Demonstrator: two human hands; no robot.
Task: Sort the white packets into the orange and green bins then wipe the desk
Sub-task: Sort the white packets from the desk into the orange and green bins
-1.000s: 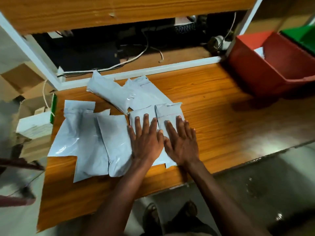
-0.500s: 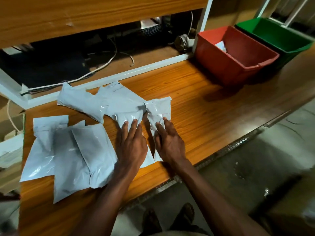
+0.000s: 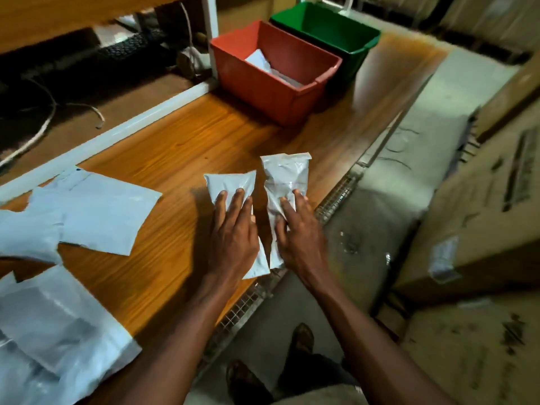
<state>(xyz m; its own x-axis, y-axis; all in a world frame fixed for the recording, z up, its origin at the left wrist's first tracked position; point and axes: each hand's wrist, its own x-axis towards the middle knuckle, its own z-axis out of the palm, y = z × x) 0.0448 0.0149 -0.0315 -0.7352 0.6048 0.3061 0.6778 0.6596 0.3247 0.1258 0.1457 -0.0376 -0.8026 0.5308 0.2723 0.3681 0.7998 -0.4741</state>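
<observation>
My left hand (image 3: 233,238) grips a small white packet (image 3: 230,182) and my right hand (image 3: 301,238) grips a second white packet (image 3: 286,173) beside it. Both packets are over the wooden desk (image 3: 181,147), near its front edge. They seem slightly lifted, though I cannot tell for sure. Several more white packets (image 3: 99,211) lie on the desk at the left. The orange bin (image 3: 274,95) stands at the back with a white packet (image 3: 260,61) inside. Behind it is the green bin (image 3: 350,39); I see nothing in its visible part.
A white frame rail (image 3: 122,130) runs along the desk's back, with cables (image 3: 43,127) in the dark recess behind it. A metal mesh strip (image 3: 333,200) lines the front edge. Cardboard boxes (image 3: 482,229) stand on the floor at the right. My feet (image 3: 301,343) are below.
Both hands closed on the two packets they were pressing and carried them right, away from the pile toward the bins. The view swung right, bringing the green bin fully into sight.
</observation>
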